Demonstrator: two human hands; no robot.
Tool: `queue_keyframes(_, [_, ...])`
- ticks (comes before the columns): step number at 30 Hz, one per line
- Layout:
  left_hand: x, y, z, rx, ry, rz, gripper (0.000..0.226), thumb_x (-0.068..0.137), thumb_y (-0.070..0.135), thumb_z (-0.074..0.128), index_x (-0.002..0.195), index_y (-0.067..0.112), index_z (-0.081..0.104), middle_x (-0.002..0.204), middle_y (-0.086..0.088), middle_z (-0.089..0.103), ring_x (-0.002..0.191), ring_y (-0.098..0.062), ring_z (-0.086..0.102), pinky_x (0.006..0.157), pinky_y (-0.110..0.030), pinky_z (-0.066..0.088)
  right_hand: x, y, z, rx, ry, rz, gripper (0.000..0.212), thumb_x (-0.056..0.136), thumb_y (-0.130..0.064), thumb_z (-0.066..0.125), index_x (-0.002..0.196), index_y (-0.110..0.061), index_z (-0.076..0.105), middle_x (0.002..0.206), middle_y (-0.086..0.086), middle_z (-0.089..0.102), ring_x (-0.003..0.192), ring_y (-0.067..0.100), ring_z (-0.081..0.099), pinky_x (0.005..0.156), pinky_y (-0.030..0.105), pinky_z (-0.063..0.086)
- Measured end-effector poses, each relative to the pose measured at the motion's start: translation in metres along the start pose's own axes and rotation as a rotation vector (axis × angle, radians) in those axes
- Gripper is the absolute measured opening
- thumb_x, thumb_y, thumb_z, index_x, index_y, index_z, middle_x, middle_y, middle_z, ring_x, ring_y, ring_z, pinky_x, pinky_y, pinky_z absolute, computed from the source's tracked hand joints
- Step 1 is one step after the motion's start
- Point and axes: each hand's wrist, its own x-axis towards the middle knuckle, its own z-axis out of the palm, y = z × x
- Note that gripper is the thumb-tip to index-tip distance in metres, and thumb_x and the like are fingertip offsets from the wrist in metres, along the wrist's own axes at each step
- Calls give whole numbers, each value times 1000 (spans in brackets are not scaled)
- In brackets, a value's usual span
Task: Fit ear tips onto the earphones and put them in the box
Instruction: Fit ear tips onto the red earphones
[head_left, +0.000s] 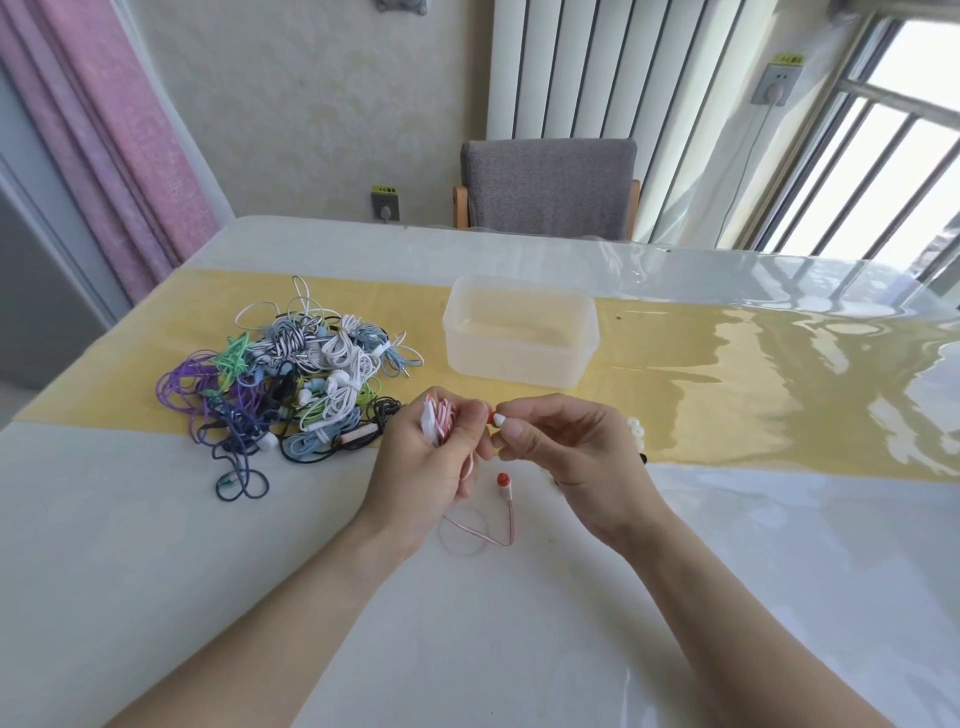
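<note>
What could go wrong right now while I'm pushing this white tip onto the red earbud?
The white ear tip is tiny and only pinched by your right hand, so it could slip and bounce off the glossy table. The second red earbud dangles free below and may swing into your fingers. The coiled red-and-white cable in your left hand could loosen and snag the nearby pile of earphones.

I see a table (779, 364) under a glossy clear plastic sheet that mirrors the window. The box (521, 332) is frosted, translucent plastic. The earphones (291, 374) have smooth rubbery cords. The chair (548, 187) wears matt grey cloth on wood.
</note>
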Motion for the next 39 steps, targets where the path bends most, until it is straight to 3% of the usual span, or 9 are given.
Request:
queue_keyframes(6, [0, -4, 0, 29, 18, 5, 25, 99, 13, 53, 79, -2, 48, 51, -1, 53, 32, -12, 35, 34, -16, 26, -1, 1, 0, -22, 0, 8, 19, 77, -11, 75, 93, -2, 76, 90, 19, 76, 84, 34, 69, 86, 47, 57])
queue_keyframes(13, [1, -9, -1, 28, -24, 31, 26, 96, 8, 55, 73, 1, 45, 55, -7, 53, 37, -10, 36, 36, -15, 28, -1, 0, -1, 53, -3, 135, 23, 73, -12, 75, 93, -2, 76, 85, 15, 76, 79, 23, 72, 78, 32, 58])
queue_keyframes(16, [2, -15, -3, 66, -30, 69, 27, 95, 9, 59, 71, 7, 47, 55, -5, 53, 46, -14, 39, 42, -19, 33, -1, 2, -2, 111, -6, 189, 27, 74, -10, 74, 98, 3, 75, 83, 15, 75, 78, 24, 71, 78, 34, 56])
queue_keyframes(20, [3, -18, -5, 182, -4, 135, 32, 95, 15, 62, 67, 14, 45, 55, 0, 53, 47, -16, 40, 46, -22, 33, -4, -4, 2, -100, 59, 57, 11, 79, -6, 78, 90, -7, 78, 83, 10, 77, 74, 22, 72, 73, 29, 58])
queue_keyframes(23, [3, -19, -4, 201, 16, 132, 35, 94, 16, 63, 67, 13, 42, 53, 0, 51, 45, -16, 38, 45, -22, 32, -4, -5, 2, -351, 131, -43, 14, 81, -3, 80, 82, -18, 79, 76, 0, 77, 66, 20, 72, 68, 25, 59])
queue_keyframes(28, [1, -18, 3, 153, 54, 36, 34, 97, 16, 57, 73, -4, 44, 41, 7, 44, 33, -9, 32, 36, -15, 25, -6, 0, 6, -607, 147, -237, 15, 83, -2, 78, 88, -15, 82, 76, -3, 75, 67, 3, 71, 66, 13, 53])
queue_keyframes(34, [0, -13, 5, 89, 71, -11, 35, 98, 18, 56, 76, -8, 48, 40, 4, 45, 30, -10, 32, 36, -16, 24, -5, -1, 5, -624, 114, -220, 14, 86, -9, 76, 98, -16, 82, 80, -2, 75, 72, 5, 72, 71, 18, 57])
queue_keyframes(39, [1, -11, 5, 6, 33, -25, 29, 88, 24, 64, 78, -3, 58, 56, -7, 61, 42, -22, 49, 42, -26, 35, -2, -1, 0, -649, 102, -237, 17, 87, -6, 75, 100, -15, 81, 78, -4, 72, 71, 3, 70, 68, 11, 51])
